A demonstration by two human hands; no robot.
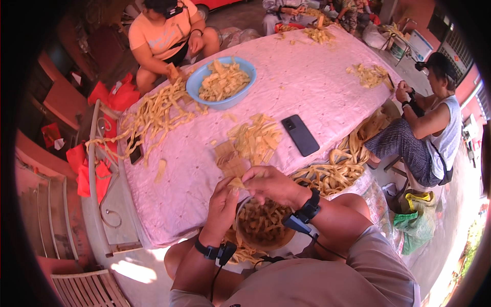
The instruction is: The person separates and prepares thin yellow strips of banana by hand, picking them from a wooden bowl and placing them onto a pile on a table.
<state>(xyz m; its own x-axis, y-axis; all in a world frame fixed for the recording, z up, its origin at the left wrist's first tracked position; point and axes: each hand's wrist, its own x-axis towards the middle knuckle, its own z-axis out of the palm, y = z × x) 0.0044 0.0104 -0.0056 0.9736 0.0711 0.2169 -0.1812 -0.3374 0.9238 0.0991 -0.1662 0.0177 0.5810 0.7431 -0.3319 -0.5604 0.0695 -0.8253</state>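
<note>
Both my hands meet over the near edge of the pink-covered table (337, 66). My left hand (223, 203) pinches a small pale-yellow folded strip (236, 183). My right hand (273, 185) closes its fingertips at the same strip; what lies between them is partly hidden. Below my hands, between my knees, stands a round bowl (280, 244) holding many small folded yellowish-brown pieces. Just beyond my hands lie a heap of short yellow strips (255, 138) and some flat, darker tan pieces (230, 159).
A dark phone (300, 135) lies right of the heap. Farther off stands a blue basin (221, 105) of yellow pieces, beside long tangled strips (163, 110). Looped strips (332, 171) lie at my right. A person (166, 36) sits far left, another (434, 123) right.
</note>
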